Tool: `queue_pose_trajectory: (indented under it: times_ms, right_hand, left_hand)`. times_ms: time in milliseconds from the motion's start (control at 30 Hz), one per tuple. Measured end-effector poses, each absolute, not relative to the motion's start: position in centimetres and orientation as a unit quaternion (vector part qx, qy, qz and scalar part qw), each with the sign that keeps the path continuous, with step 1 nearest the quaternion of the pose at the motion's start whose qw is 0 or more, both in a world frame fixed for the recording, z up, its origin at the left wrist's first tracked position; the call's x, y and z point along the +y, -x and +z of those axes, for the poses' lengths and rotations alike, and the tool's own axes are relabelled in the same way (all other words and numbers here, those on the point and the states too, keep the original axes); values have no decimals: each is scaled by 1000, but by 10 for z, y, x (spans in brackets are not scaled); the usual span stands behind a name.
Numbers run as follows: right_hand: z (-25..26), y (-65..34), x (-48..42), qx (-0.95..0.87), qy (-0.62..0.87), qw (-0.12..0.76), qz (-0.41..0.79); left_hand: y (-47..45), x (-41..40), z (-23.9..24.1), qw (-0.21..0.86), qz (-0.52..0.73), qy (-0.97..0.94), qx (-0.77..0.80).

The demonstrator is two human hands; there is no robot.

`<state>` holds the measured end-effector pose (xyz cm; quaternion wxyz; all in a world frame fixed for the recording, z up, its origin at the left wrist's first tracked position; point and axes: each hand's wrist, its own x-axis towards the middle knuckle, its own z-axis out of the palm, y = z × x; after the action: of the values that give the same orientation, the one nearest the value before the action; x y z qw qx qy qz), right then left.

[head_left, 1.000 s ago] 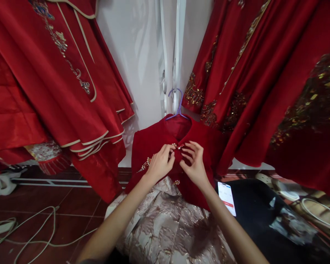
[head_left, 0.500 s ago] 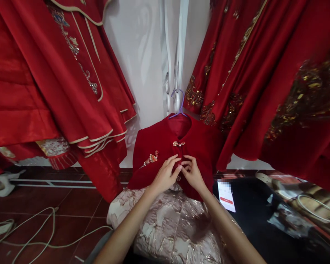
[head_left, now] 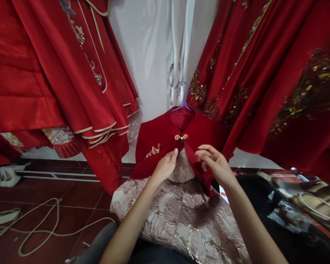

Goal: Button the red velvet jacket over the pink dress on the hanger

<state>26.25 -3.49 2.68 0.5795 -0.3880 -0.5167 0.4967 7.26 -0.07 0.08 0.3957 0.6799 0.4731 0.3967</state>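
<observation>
Now, arms outstretched, my left hand (head_left: 166, 167) and right hand (head_left: 216, 165) each pinch a front edge of one red jacket (head_left: 156, 134), below its one clasp (head_left: 180, 137).

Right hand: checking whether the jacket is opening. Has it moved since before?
Yes. The right hand went rightward, away from the collar clasp, pulling the jacket open.

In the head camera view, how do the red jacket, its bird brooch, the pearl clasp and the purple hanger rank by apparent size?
1. red jacket
2. purple hanger, only its top showing
3. bird brooch and pearl clasp: nearly alike, so unranked
</observation>
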Motion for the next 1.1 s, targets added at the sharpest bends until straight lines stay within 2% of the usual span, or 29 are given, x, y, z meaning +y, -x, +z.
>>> queue_pose_trajectory:
  times_ms: [67,133,333,533,600,733,800,900,1033,1100]
  right_hand:
    - [30,-254,-40,-555,363,552,506]
    - [26,-245,-40,-563,357,534,520]
    - [-11,-230,-21,-485,399,564,536]
    - [-29,-224,-9,-567,449,551,415]
    - [-32,-219,-6,-581,439,545,416]
    - [-37,-215,0,-573,421,543,447]
    - [-39,-218,3,-570,411,539,465]
    - [-37,-228,6,-572,401,529,481]
    - [-25,-242,3,-587,403,513,479]
    - [-18,-245,0,-601,398,490,490]
  left_hand:
    - [-75,-7,11,497,433,-612,437]
    - [-79,-15,15,551,467,-559,407]
    - [-93,-15,-10,463,549,-546,432]
    - [-87,1,-28,391,613,-521,446]
    - [-83,3,-29,408,619,-502,446]
    - [-79,3,-27,506,577,-489,415]
    - [-78,1,-23,511,549,-511,418]
    - [-74,-1,-18,454,518,-580,434]
    - [-59,12,-18,223,578,-605,501]
    - [-50,26,-23,142,609,-573,530]
